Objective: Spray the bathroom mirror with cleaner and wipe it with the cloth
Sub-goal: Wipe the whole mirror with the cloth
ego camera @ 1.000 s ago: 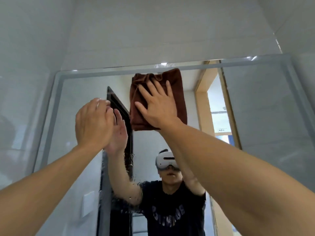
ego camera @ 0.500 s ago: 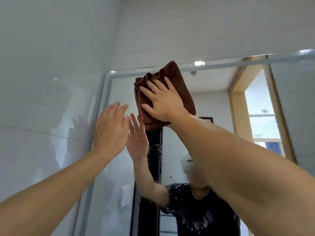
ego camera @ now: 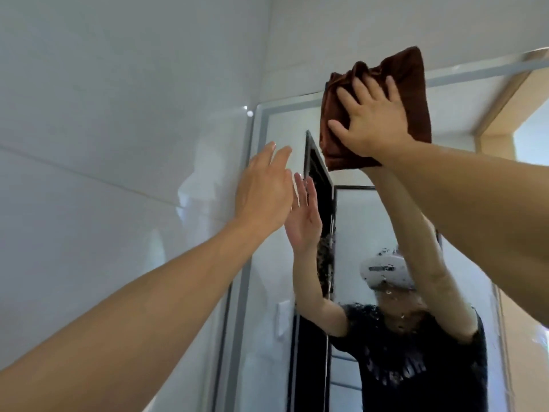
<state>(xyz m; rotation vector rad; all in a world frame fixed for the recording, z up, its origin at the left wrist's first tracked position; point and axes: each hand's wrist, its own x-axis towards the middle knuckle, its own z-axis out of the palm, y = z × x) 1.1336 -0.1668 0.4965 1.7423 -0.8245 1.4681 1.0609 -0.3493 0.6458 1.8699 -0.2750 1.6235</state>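
1. My right hand (ego camera: 375,120) is raised high and lies flat on the brown cloth (ego camera: 416,93), fingers spread and straight, pressing it against the mirror (ego camera: 362,233). Its grip is open-palmed: nothing is pinched or curled round.
2. The cloth is folded and bunched along its upper left edge. It sits at the top of the mirror, and its upper part laps over the mirror's top frame onto the white wall above.
3. My left hand (ego camera: 263,188) is up near the mirror's top left corner, fingers straight and together, holding nothing. Its palm faces the glass, and its reflection meets it just to the right; I cannot tell whether the fingertips actually touch the surface.
4. The mirror has a pale grey frame (ego camera: 237,292), running down the left edge and across the top. To the left of it is a glossy white tiled wall (ego camera: 104,144) with a seam line running across.
5. Droplets of spray (ego camera: 326,257) show on the glass lower down, in the middle of the mirror, below both hands.
6. In the reflection I see a person in a dark printed T-shirt with both arms raised, a dark door frame behind them, and a wooden door frame (ego camera: 502,99) at the upper right.
7. Both my forearms are bare and reach upward from the near lower corners of the view.
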